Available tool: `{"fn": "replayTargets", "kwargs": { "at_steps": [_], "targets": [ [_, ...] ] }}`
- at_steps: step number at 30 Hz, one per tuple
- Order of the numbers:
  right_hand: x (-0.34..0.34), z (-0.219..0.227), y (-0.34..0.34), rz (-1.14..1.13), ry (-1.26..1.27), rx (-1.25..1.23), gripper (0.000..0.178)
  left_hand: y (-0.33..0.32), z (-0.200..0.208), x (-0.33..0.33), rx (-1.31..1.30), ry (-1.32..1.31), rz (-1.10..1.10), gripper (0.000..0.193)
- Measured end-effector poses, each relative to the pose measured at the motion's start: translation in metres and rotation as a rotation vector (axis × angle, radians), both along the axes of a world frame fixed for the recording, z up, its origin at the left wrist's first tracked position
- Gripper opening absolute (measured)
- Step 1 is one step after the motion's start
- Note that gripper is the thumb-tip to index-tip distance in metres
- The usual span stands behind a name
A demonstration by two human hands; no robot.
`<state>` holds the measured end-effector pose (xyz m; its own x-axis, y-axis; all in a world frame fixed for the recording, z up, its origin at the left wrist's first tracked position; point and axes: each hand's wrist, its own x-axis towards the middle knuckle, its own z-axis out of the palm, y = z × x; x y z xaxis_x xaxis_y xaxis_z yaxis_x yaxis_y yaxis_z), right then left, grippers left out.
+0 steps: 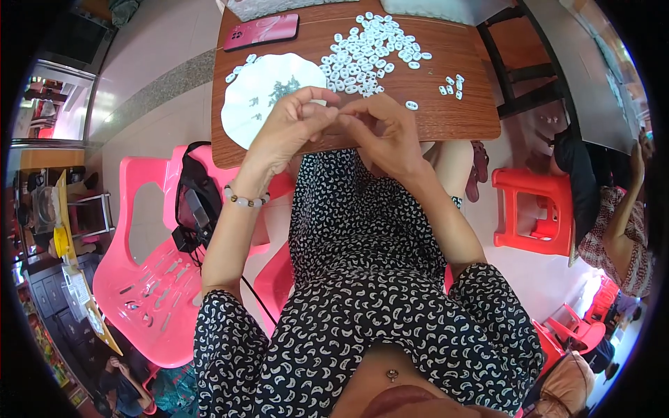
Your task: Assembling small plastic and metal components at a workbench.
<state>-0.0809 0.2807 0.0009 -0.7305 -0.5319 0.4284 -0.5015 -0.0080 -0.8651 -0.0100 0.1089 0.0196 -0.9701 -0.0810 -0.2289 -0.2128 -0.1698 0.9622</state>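
My left hand point(296, 129) and my right hand point(389, 136) meet over the near edge of the brown table. The fingertips of both are pinched close together, and whatever they hold is too small or hidden to make out. Just beyond the left hand lies a white scalloped plate point(237, 104) with small dark grey pieces point(282, 90) scattered on it. Past the fingers spreads a pile of small white oval pieces point(373, 49) with dark holes or marks. A single white oval piece point(411, 105) lies beside the right hand, and several more point(451, 86) sit farther right.
A pink phone point(261, 32) lies at the table's far left. White containers or bags point(446, 5) line the far edge. A pink chair point(150, 279) with a black bag point(195, 198) stands left, a red stool point(533, 209) right. Other people are at the right and lower left edges.
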Motion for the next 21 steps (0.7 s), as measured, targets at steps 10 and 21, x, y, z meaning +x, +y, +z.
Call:
{"fn": "replayTargets", "kwargs": {
  "at_steps": [10, 21],
  "targets": [
    [0.006, 0.011, 0.058, -0.118, 0.134, 0.109, 0.013, 0.065, -0.010, 0.003, 0.295, -0.071, 0.067, 0.029],
    [0.005, 0.005, 0.087, -0.129, 0.360, 0.067, 0.013, 0.084, -0.015, 0.001, 0.303, -0.221, -0.022, 0.025]
  ]
}}
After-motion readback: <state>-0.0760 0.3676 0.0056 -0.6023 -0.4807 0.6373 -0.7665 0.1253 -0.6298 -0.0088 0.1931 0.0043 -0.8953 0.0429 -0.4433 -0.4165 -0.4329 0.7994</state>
